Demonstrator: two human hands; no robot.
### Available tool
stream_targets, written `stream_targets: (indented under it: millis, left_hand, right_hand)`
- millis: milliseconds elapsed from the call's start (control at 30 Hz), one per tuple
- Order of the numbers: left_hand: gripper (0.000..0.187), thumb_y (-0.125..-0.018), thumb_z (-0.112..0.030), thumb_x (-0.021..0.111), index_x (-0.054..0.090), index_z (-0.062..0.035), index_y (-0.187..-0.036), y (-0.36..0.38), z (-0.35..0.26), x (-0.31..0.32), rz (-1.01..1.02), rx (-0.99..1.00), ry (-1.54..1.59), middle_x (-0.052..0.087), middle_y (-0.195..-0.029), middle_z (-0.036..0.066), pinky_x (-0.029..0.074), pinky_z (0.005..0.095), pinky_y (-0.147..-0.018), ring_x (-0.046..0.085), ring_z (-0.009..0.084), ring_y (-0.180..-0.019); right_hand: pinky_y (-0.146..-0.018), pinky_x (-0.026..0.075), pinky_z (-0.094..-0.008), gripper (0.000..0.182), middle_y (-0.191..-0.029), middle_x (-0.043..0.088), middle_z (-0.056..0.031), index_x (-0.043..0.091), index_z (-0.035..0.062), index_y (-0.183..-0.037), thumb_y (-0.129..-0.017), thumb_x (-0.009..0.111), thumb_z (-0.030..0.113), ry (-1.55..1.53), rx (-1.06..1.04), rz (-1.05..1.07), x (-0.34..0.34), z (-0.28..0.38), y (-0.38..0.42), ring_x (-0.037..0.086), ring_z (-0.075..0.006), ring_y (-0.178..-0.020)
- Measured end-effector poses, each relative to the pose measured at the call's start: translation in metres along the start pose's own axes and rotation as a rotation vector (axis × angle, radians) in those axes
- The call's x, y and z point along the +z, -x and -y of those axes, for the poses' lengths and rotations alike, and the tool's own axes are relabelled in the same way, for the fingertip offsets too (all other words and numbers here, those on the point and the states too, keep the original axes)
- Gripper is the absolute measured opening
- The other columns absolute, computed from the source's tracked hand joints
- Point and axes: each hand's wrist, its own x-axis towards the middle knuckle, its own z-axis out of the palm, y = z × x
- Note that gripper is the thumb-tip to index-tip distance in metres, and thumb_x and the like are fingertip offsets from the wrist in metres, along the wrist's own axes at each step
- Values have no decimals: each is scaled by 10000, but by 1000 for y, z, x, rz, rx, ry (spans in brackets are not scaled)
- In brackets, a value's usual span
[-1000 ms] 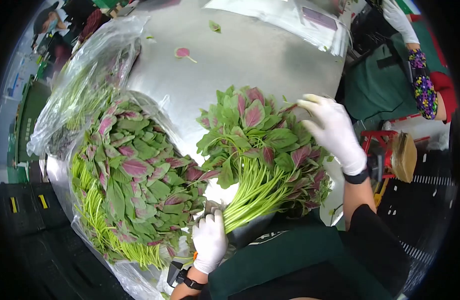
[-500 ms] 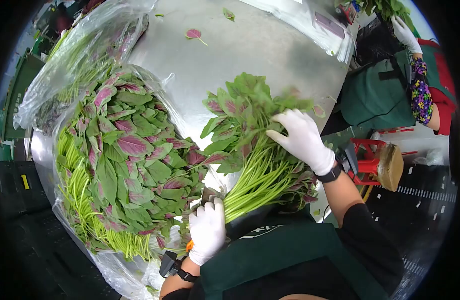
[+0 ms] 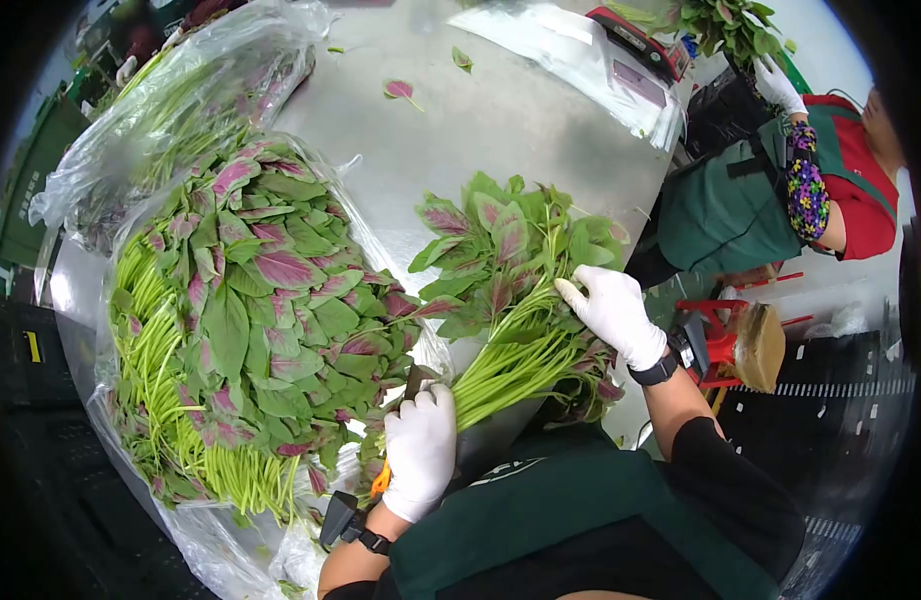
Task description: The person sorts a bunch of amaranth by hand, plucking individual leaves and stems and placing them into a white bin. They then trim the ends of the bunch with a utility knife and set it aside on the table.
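Observation:
A bunch of red-and-green amaranth (image 3: 520,360) lies across in front of me, stems toward my left and leaves spreading away. My left hand (image 3: 420,450), white-gloved, is closed around the lower stem ends. Beside that hand show a dark flat piece (image 3: 417,382) and a bit of an orange object (image 3: 381,478); what they belong to is hidden. My right hand (image 3: 618,318), also gloved, has its fingers curled at the upper stems and leaves on the bunch's right side. Left of the bunch rests a large heap of amaranth (image 3: 280,300), on and partly inside clear plastic.
The metal table (image 3: 380,130) carries two loose leaves, a stack of clear bags (image 3: 540,35) and a red scale (image 3: 635,40). More plastic-wrapped greens (image 3: 180,130) lie at far left. A co-worker in a green apron (image 3: 730,210) holds greens at right, near a red stool (image 3: 715,330).
My right hand has moved down and slightly right, from the leaves to the upper stems. The bunch's leaves have spread and settled. My left hand stays on the stem ends.

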Motion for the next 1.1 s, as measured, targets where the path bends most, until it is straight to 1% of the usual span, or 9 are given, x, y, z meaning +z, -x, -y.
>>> stream_targets:
  millis: [200, 400, 467, 633, 700, 867, 967, 1067, 1100]
  left_hand:
    - [300, -812, -122, 573, 575, -45, -1103, 3, -3, -3, -39, 26, -17, 563, -797, 49, 438, 359, -620, 579, 200, -711]
    - [320, -807, -104, 566, 567, -34, -1120, 3, -7, -5, -30, 18, -36, 554, -798, 46, 434, 368, -632, 571, 202, -722]
    - [339, -802, -103, 566, 565, -31, -1133, 3, -8, -5, -24, 17, -40, 548, -801, 52, 433, 373, -638, 566, 207, -729]
    - [433, -734, -70, 579, 574, -27, -1166, 3, -9, -7, -41, 6, 23, 535, -832, 86, 422, 393, -653, 551, 253, -761]
    - [476, -692, -57, 596, 578, -24, -1167, 2, -10, -8, -44, 3, 49, 531, -835, 96, 418, 398, -657, 545, 272, -764]
    - [442, -725, -83, 589, 578, -28, -1164, -2, -9, -11, 3, 8, 21, 538, -829, 78, 425, 387, -641, 554, 240, -743]
    - [431, -720, -87, 595, 583, -32, -1148, -3, -9, -13, 21, 15, 26, 538, -818, 77, 425, 388, -634, 554, 241, -731]
    - [423, -719, -93, 599, 587, -35, -1139, -4, -10, -14, 18, 15, 23, 538, -813, 76, 425, 388, -633, 555, 243, -725]
    - [423, -720, -95, 600, 587, -35, -1138, -4, -10, -14, 18, 13, 19, 538, -814, 76, 426, 387, -634, 555, 244, -726]
  right_hand:
    - [-638, 496, -448, 417, -662, 621, -163, 628, 63, -726, -881, 633, 451, -130, 105, 149, -20, -9, 1, 632, -366, -683]
    - [-774, 486, -402, 217, -893, 622, -86, 650, 106, -926, -831, 679, 299, -185, -231, -533, -25, -4, -86, 614, -280, -876]
    - [-801, 489, -404, 206, -888, 618, -93, 663, 105, -954, -839, 657, 276, -371, -291, -422, -7, 3, -126, 610, -291, -875]
    - [-800, 519, -406, 229, -925, 690, -129, 691, 92, -903, -780, 678, 284, -35, -19, 219, 41, 4, -212, 657, -325, -915]
    - [-781, 525, -410, 220, -903, 699, -138, 690, 94, -887, -751, 688, 268, -117, -57, 278, 64, -2, -223, 666, -334, -890]
    - [-735, 545, -413, 208, -889, 704, -180, 714, 46, -888, -746, 650, 183, -326, -213, 341, 66, -16, -225, 677, -385, -833]
    - [-758, 534, -377, 193, -883, 700, -157, 698, 47, -902, -765, 667, 180, -567, -306, 184, 70, -26, -218, 673, -334, -831]
    - [-787, 518, -331, 179, -870, 697, -126, 686, 34, -911, -787, 689, 163, -1007, -359, 177, 51, -28, -209, 661, -240, -840]
    - [-799, 507, -302, 150, -906, 711, -94, 682, 16, -907, -805, 694, 126, -1140, -328, 284, 37, -27, -204, 647, -171, -861]
